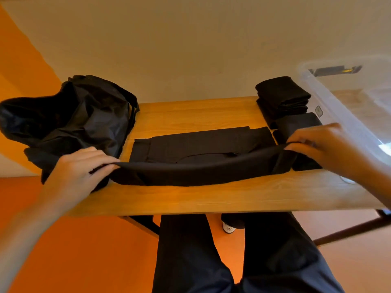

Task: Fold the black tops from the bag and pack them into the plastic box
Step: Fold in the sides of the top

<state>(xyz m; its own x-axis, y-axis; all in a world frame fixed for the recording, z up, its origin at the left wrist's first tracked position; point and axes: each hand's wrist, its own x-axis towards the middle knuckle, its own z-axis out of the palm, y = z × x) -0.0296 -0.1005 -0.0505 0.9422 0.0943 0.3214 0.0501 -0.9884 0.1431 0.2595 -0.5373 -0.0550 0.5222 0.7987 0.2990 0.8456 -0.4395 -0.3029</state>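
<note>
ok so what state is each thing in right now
black top: spread on the table, near edge lifted mid-fold
left hand: pinches its left end
right hand: pinches its right end
bag: slumped at the table's left end
plastic box: no tops seen inside
folded tops: stacked beside the plastic box

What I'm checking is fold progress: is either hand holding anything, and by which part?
Both hold the black top by its near edge: the left hand at the left end, the right hand at the right end.
</note>
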